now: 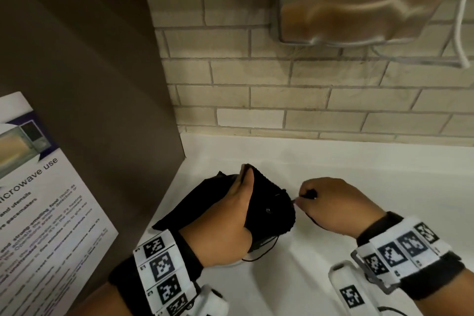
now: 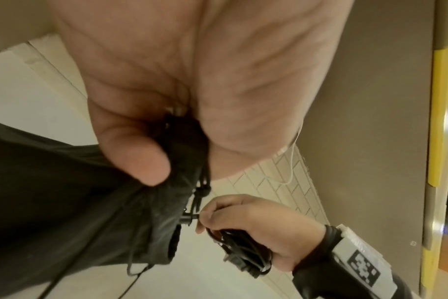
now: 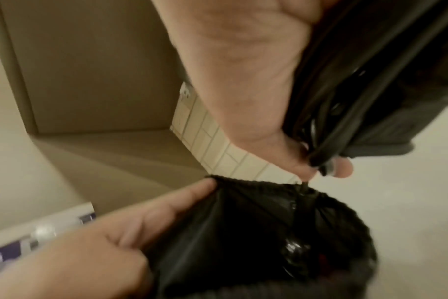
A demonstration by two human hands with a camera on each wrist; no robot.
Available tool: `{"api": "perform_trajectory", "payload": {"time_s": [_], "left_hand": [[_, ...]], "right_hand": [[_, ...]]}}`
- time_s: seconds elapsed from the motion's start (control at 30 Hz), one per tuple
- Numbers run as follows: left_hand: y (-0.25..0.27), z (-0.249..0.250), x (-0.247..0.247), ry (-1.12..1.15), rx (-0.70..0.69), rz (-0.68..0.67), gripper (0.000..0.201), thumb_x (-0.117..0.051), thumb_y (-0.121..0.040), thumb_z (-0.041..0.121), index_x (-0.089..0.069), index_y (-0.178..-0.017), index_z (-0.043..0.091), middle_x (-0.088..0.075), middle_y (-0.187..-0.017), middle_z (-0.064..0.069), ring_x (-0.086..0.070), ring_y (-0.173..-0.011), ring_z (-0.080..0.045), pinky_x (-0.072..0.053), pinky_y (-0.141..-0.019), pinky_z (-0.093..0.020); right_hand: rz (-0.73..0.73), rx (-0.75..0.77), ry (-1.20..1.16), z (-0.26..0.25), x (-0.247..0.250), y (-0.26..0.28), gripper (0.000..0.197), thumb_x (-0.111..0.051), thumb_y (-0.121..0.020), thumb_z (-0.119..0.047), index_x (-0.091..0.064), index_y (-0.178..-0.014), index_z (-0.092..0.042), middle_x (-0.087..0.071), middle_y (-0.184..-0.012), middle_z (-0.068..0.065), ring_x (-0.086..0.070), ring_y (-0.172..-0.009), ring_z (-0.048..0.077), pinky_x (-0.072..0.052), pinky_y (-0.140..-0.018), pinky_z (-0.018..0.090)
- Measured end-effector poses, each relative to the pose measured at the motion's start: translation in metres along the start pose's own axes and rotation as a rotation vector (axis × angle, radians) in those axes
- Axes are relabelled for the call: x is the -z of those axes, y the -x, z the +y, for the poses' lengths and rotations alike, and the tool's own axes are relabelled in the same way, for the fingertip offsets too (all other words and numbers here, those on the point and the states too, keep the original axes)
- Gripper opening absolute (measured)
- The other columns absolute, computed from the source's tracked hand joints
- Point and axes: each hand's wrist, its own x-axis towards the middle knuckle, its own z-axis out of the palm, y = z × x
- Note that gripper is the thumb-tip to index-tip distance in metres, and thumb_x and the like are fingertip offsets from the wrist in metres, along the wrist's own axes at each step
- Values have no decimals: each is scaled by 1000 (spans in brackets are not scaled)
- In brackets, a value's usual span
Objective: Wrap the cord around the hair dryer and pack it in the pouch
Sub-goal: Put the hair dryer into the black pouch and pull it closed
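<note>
From the head view, the left hand (image 1: pixel 230 215) grips the gathered rim of the black drawstring pouch (image 1: pixel 272 210), which lies on the white countertop (image 1: pixel 359 167), probably to hold its mouth steady and open. The right hand (image 1: pixel 333 204), just beside the pouch mouth, is curled round a dark bundle while its fingertips pinch at the rim. Behind runs a pale brick-tile wall (image 1: pixel 295 100), with a steel wall-mounted unit (image 1: pixel 359 0) above, a brown panel (image 1: pixel 89 72) to the left and a microwave-use notice (image 1: pixel 46 200) on it. From the left wrist view, the left hand's fingers clamp the pouch fabric, and the right hand carries the coiled cord (image 2: pixel 246 250) while pinching the drawstring toggle (image 2: pixel 189 217), seemingly to widen the opening. From the right wrist view, the cord-wrapped hair dryer (image 3: pixel 371 91) sits clasped in the right palm, not yet in the pouch, whose mouth gapes directly below.
</note>
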Motion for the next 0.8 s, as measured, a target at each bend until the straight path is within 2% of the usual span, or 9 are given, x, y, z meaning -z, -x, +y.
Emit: {"api": "perform_trajectory", "payload": {"time_s": [0.17,0.27,0.33,0.4,0.47,0.53,0.6,0.67,0.8], "left_hand": [[-1,12,-15,50,26,-55,103,-56,-86,4,19,-153,27,20,-163,14,-5,-152,-15,-16,-110,-14],[1,23,-28,68,48,-131,107,-56,-84,-1,21,-151,32,31,-159,18,-33,-144,-23,-42,-107,-27],[4,31,-35,47,58,-185,110,-57,-83,-3,21,-150,35,37,-154,22,-59,-118,-25,-56,-88,-32],[7,35,-42,29,45,-218,113,-59,-83,-2,24,-149,36,41,-149,25,-64,-104,-24,-56,-76,-30],[9,34,-50,28,41,-216,118,-60,-82,0,32,-145,40,44,-145,26,-63,-109,-24,-57,-82,-32],[11,30,-57,43,24,-178,121,-62,-83,7,39,-139,44,44,-149,23,-60,-119,-22,-54,-94,-34],[10,27,-61,119,-18,-118,121,-66,-84,20,40,-140,42,39,-155,17,-34,-143,-12,-36,-113,-26],[7,26,-59,198,-39,-28,124,-71,-81,32,35,-144,37,33,-159,16,-13,-146,-2,-21,-115,-18],[1,28,-39,370,-20,74,107,-60,-87,14,24,-149,39,-6,-167,6,-41,-137,-8,-38,-103,-14]], "right_hand": [[-122,-23,-194,-2,-19,3,22,-58,-89,-44,-67,-81,-25,-69,-82,-6,-63,-73,12,-48,-62,27],[-265,-68,-300,-6,-34,-1,22,-61,-85,-35,-71,-82,-16,-72,-81,2,-64,-67,16,-51,-65,30],[-364,-181,-585,-6,-45,-4,22,-62,-83,-26,-72,-84,-7,-73,-80,16,-64,-61,20,-52,-59,30],[-420,-344,-901,-9,-50,-5,22,-57,-90,-22,-66,-82,-4,-66,-68,16,-60,-53,19,-47,-48,24],[-401,-486,-1147,-12,-54,-9,24,-51,-97,-21,-61,-80,-7,-61,-68,12,-58,-58,20,-46,-48,24],[-303,-488,-1253,-14,-61,-24,22,-47,-99,-21,-60,-86,-10,-63,-84,12,-61,-72,23,-53,-64,32],[-196,-480,-1205,-26,-65,-33,22,-52,-96,-26,-63,-95,-7,-66,-93,13,-65,-81,27,-56,-78,39],[-170,-487,-1233,-36,-65,-34,32,-57,-96,-30,-67,-107,-2,-70,-95,18,-68,-85,32,-56,-73,39],[-322,-339,-1506,-41,-52,-26,43,-54,-93,-37,-71,-117,-5,-75,-105,20,-73,-93,33,-57,-83,39]]}}
